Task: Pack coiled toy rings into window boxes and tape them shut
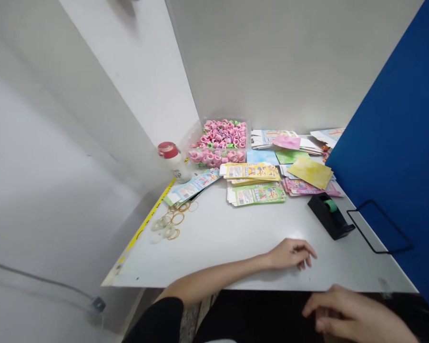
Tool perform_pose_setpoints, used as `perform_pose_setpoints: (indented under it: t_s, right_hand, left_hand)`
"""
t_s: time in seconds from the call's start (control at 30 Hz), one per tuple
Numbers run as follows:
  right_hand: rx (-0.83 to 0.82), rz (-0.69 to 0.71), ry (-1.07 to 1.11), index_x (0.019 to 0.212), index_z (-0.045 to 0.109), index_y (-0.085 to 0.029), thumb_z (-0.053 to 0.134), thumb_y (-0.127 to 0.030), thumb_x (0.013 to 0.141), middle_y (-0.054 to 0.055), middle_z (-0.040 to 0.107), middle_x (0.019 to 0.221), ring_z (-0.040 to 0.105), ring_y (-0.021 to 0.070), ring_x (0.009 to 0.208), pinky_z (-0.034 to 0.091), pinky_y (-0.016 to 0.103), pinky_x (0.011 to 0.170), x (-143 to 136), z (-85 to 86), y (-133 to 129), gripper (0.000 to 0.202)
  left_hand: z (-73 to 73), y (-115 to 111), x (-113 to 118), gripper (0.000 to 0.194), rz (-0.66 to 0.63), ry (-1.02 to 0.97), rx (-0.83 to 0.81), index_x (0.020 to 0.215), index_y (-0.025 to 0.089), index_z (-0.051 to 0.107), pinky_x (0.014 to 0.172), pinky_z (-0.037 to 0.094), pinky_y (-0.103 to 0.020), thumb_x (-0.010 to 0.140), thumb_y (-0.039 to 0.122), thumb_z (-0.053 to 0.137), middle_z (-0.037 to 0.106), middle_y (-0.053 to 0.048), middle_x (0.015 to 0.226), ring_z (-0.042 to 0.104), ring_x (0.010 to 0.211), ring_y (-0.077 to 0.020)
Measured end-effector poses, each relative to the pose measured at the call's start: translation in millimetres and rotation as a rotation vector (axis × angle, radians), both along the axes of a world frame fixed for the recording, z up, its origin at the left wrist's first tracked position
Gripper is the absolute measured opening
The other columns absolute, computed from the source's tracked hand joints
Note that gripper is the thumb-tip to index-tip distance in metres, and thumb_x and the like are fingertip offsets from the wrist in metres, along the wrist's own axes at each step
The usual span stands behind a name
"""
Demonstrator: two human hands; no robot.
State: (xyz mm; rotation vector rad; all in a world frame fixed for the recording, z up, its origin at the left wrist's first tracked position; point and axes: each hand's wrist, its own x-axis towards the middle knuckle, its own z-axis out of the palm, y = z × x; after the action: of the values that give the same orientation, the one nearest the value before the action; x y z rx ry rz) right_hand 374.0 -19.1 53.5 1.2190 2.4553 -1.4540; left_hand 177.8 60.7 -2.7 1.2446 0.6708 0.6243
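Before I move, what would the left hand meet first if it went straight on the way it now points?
Probably the black wire frame by the blue panel. From the left hand, the line seems to pass the near side of the tape dispenser, though depth is unclear.

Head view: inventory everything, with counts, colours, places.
rings: many, mostly pink, in clear bin
bottle: one, white, red-topped, back left
cartons: many, multicoloured, table's back
cards: several, pastel, among cartons
rubber bands: several, tan, left
rolls: several, translucent, beside bands
tape dispenser: one, black, right
wire frame: one, black, far right
panel: one, blue, right
plug: one, dark, lower left
table: one, white, centre
left hand: one, bare, over table
right hand: one, bare, lower right
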Motion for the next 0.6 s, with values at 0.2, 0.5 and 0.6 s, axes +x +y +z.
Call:
perform_pose_setpoints:
  t_s: [0.2,0.5,0.6]
  right_hand:
    - [0.37,-0.175,-0.038,0.118,0.072,-0.022,0.051,-0.039,0.096,0.006,0.077,0.088,0.072,0.021,0.076,0.055,0.03,0.07,-49.5,84.4,178.2,0.035]
    - [0.888,-0.659,-0.468,0.133,0.057,-0.003,0.051,-0.006,0.089,0.028,0.061,0.13,0.058,0.0369,0.12,0.048,0.046,0.094,-98.1,37.7,402.7,0.045]
    - [0.989,-0.585,-0.472,0.134,0.056,-0.009,0.053,-0.019,0.097,0.02,0.059,0.134,0.054,0.033,0.127,0.044,0.051,0.103,-124.4,22.7,443.0,0.038]
  left_hand:
    - [-15.9,32.0,38.8,0.021,0.368,0.054,0.01,0.095,0.015,0.065,0.051,0.037,-0.019,0.093,0.023,0.045,0.051,0.005,0.061,0.045,0.05,-0.0076]
    - [-21.4,27.7,30.2,0.029,0.269,0.141,0.055,0.092,0.014,0.075,0.054,0.034,-0.021,0.081,0.009,0.049,0.057,0.004,0.061,0.048,0.056,-0.0094]
    - [-23.7,27.8,29.5,0.029,0.235,0.175,0.042,0.094,0.014,0.075,0.057,0.036,-0.021,0.081,0.009,0.049,0.059,0.003,0.064,0.049,0.059,-0.0101]
